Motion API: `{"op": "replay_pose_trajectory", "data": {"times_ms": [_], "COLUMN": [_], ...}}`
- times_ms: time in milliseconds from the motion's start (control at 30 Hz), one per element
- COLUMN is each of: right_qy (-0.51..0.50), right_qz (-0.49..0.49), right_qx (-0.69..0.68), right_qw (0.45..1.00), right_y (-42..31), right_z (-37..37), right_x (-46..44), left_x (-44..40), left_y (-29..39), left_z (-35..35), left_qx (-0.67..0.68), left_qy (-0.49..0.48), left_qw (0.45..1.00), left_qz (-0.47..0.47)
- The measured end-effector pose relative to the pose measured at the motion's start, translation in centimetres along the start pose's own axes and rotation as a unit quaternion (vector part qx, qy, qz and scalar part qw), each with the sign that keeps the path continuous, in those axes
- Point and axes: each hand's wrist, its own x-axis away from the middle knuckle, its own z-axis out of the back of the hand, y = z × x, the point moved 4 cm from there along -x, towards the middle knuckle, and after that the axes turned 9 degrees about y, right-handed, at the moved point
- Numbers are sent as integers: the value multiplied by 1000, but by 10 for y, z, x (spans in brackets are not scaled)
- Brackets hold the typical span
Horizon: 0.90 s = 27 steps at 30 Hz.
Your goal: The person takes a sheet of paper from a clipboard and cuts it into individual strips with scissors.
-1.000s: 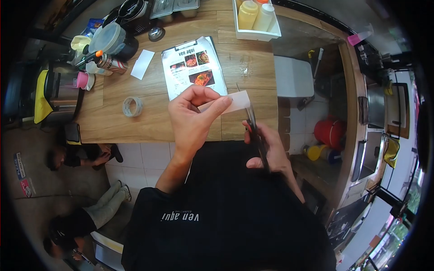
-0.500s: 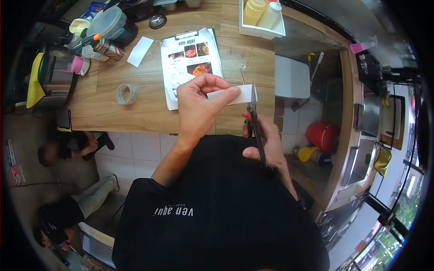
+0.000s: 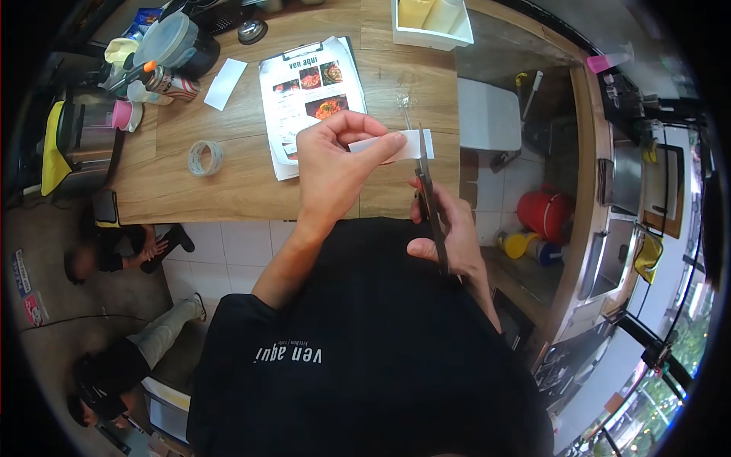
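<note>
Between thumb and fingers, my left hand [image 3: 335, 164] pinches a small strip of white paper [image 3: 407, 145]. My right hand [image 3: 449, 228] grips black-handled scissors [image 3: 428, 186], whose blades cross the paper near its right end. Beneath and behind my left hand, a clipboard with a printed "ven aqui" menu [image 3: 304, 91] lies on the wooden table [image 3: 244, 167]. A roll of clear tape [image 3: 205, 158] rests left of the menu, and another piece of white paper [image 3: 225, 84] lies farther back.
Jars and a can [image 3: 173, 82] stand at the back left, near a bell [image 3: 252, 31]. A white bin of squeeze bottles [image 3: 434, 36] is at the back right. Two people sit at the lower left. A red container [image 3: 545, 214] is beyond the table's right side.
The view has shifted, so the table items appear higher and farther left. The scissors have moved onto the paper, and their blades are closer together than half a second ago.
</note>
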Motion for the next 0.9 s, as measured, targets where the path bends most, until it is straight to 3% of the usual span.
{"op": "replay_pose_trajectory", "data": {"times_ms": [900], "right_qy": [37], "right_qz": [-40], "right_qx": [-10], "right_qw": [998], "right_y": [6], "right_z": [3], "right_x": [3], "left_x": [-9], "left_y": [-12], "left_z": [-8], "left_qx": [11], "left_qy": [-4], "left_qw": [1000], "left_qz": [17]}}
